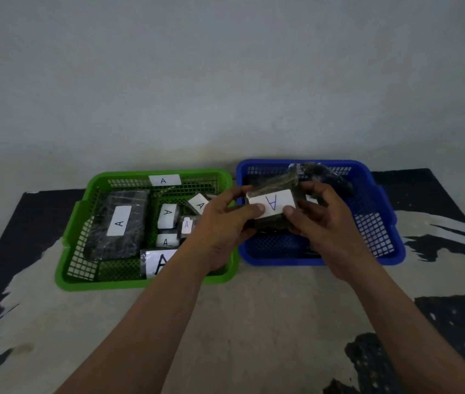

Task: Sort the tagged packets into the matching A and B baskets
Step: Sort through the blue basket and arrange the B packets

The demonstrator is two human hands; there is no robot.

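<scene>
Both hands hold one dark packet (271,223) with a white tag marked A, seen upside down, above the left part of the blue basket (390,251). My left hand (219,226) grips its left end, my right hand (322,220) its right end. The green basket (74,245) on the left carries an A label on its back wall and holds several A-tagged packets, among them a large dark one (119,223). Another dark packet (322,173) lies at the back of the blue basket, partly hidden by my hands.
Both baskets stand side by side on a table covered with a black and cream patterned cloth (254,322). A plain grey wall (225,81) rises right behind them. The cloth's front area shows between my forearms.
</scene>
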